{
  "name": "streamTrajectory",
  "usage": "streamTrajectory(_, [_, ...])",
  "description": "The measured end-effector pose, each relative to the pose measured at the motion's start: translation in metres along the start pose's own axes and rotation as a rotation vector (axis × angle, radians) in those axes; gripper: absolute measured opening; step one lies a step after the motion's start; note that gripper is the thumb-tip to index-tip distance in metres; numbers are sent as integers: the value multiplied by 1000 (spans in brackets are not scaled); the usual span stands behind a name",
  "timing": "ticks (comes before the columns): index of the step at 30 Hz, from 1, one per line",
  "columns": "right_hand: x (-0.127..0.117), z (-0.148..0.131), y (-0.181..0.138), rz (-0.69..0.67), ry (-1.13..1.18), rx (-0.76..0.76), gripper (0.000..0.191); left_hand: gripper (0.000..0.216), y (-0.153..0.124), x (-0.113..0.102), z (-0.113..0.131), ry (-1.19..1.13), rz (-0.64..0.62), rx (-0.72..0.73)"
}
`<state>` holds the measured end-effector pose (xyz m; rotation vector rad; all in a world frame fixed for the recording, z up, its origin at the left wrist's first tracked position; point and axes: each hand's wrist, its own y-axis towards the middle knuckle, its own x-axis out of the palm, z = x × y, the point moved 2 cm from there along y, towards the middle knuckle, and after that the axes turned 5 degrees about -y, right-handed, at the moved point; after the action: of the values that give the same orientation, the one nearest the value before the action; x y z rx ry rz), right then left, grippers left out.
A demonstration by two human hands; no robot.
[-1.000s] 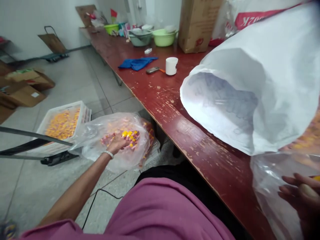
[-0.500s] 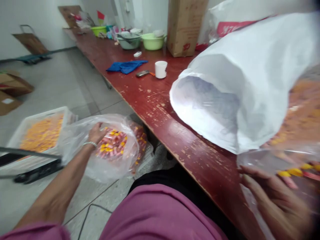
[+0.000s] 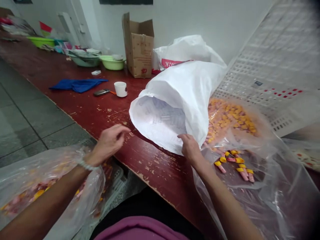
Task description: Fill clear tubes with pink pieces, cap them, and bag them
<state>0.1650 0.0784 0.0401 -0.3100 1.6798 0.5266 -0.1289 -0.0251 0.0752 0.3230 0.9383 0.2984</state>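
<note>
A white sack (image 3: 197, 83) lies on its side on the red table, its round mouth facing me. My right hand (image 3: 190, 148) is at the lower right of this mouth, fingers bent over the rim; the thumb is hidden. Left of the mouth, my left hand (image 3: 111, 142) hovers over the table edge, fingers loosely bent, with nothing visible in them. Below that forearm, a clear plastic bag (image 3: 57, 160) holds many small pink-and-yellow pieces. By my right forearm, another clear bag (image 3: 270, 196) lies on the table, with several pink-and-yellow pieces (image 3: 241, 166) near its front and an orange-yellow heap behind.
The red table (image 3: 155, 173) runs away to the far left. On it are a white cup (image 3: 120, 89), a phone (image 3: 101, 92), a blue cloth (image 3: 79, 85), a green basin (image 3: 113, 62) and a cardboard box (image 3: 140, 50). A white perforated crate (image 3: 270, 76) stands tilted at right.
My left hand has left the bag of pieces below and come up beside the sack. My right hand has moved from the clear bag to the sack's mouth. The view has swung right.
</note>
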Motion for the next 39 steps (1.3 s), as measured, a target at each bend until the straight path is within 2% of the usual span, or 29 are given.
streamTrajectory(1, [5, 0, 13, -51, -73, -4, 49, 29, 22, 18, 8, 33, -40, 64])
streamTrajectory(2, [8, -1, 23, -79, -118, -2, 47, 32, 44, 36, 11, 89, -70, 58])
streamTrajectory(6, [18, 2, 40, -110, -193, 23, 34, 39, 120, 101, 3, 231, -115, -73])
streamTrajectory(9, [22, 6, 38, -139, -224, 13, 30, 47, 155, 131, -4, 284, -116, -36])
streamTrajectory(11, [23, 9, 37, -150, -233, 5, 28, 51, 168, 142, -7, 308, -166, 67])
streamTrajectory(14, [23, 13, 39, -160, -240, 3, 27, 54, 178, 148, -14, 335, -297, 261])
streamTrajectory(17, [24, 16, 42, -168, -243, -5, 27, 56, 184, 150, -22, 364, -393, 393])
streamTrajectory(25, [24, 21, 41, -133, -244, -33, 24, 36, 181, 154, -19, 395, -473, 531])
streamTrajectory(29, [19, 19, 48, -25, -197, 36, 27, 18, 170, 150, -20, 359, -448, 462])
streamTrajectory(32, [18, 13, 72, 56, -98, 112, 34, 16, 160, 144, -24, 301, -385, 342])
streamTrajectory(35, [22, 3, 105, 44, -64, 87, 38, 17, 149, 136, -26, 197, -302, 196])
streamTrajectory(39, [36, -8, 142, -6, -49, 16, 35, 18, 134, 128, -27, -20, -178, -6])
